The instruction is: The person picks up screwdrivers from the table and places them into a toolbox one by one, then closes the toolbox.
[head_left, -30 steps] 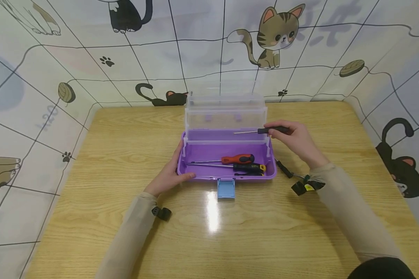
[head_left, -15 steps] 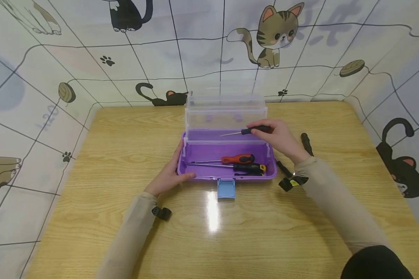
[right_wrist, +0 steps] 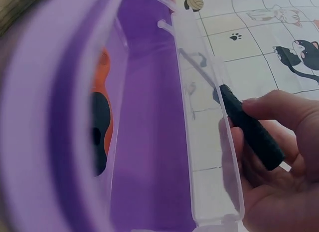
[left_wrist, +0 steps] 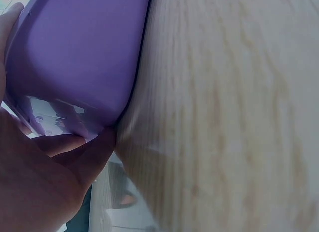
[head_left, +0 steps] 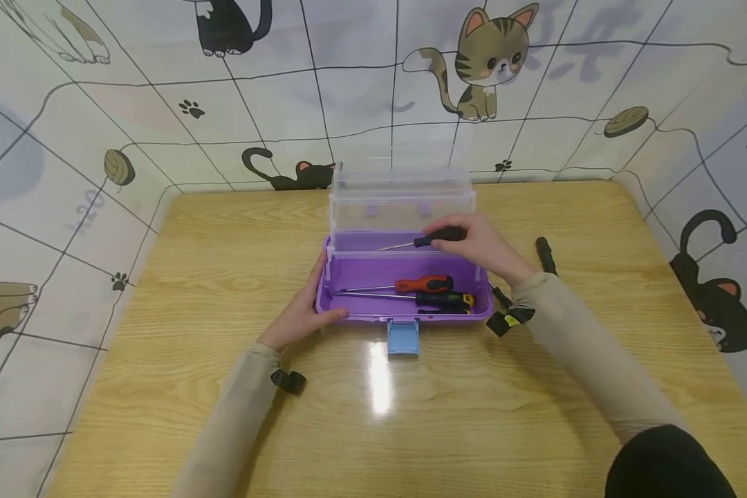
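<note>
A purple toolbox (head_left: 386,268) stands on the table, its transparent lid (head_left: 404,181) swung up at the back. My left hand (head_left: 300,310) grips the box's left end, thumb on the front rim and fingers along the side; the left wrist view shows the fingers (left_wrist: 94,157) against the purple wall. Above the back part of the box, my right hand (head_left: 481,247) pinches a black-handled screwdriver (head_left: 442,236) (right_wrist: 253,131), its shaft pointing left. Inside lie a red-and-black screwdriver (head_left: 425,283) and a black-and-yellow one (head_left: 445,299), with a small dark tool (head_left: 443,311) at the front wall.
Right of the box, a black-handled tool (head_left: 544,256) lies on the wooden table (head_left: 361,436), and another dark handle (head_left: 501,297) lies by the box's right end, partly hidden by the right wrist. A blue latch (head_left: 403,339) hangs at the front. Cat-patterned walls (head_left: 361,104) surround the table.
My right hand has moved left over the box with the screwdriver, uncovering the black-handled tool on the table. My left hand has stayed on the box's left end.
</note>
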`<state>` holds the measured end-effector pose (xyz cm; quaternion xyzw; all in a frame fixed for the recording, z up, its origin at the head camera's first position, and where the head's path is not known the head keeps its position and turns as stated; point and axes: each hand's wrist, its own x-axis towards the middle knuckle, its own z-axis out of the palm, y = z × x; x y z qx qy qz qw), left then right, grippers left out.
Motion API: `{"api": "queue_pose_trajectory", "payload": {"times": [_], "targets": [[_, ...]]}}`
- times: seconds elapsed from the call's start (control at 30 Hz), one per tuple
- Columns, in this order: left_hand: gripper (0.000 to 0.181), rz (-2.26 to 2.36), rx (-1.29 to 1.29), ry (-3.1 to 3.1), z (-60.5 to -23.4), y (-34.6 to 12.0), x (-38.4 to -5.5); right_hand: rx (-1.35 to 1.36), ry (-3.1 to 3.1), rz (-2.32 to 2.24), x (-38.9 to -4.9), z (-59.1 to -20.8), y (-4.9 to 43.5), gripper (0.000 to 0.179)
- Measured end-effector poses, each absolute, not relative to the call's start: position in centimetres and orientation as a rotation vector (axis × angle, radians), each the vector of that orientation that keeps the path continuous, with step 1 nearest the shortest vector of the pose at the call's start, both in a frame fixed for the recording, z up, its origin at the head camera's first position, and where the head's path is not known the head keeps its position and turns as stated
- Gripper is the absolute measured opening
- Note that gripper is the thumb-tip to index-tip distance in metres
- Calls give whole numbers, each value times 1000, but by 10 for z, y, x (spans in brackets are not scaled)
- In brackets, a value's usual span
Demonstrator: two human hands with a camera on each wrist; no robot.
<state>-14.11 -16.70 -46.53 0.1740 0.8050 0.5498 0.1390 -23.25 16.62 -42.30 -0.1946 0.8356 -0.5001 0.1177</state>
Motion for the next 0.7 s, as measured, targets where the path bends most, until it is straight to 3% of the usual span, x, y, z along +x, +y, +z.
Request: {"api": "queue_pose_trajectory", "payload": {"times": [0.7], "targets": [[107, 1580, 517, 2346, -466, -167, -142, -691, 2330, -1435, -234, -418, 166, 27]]}}
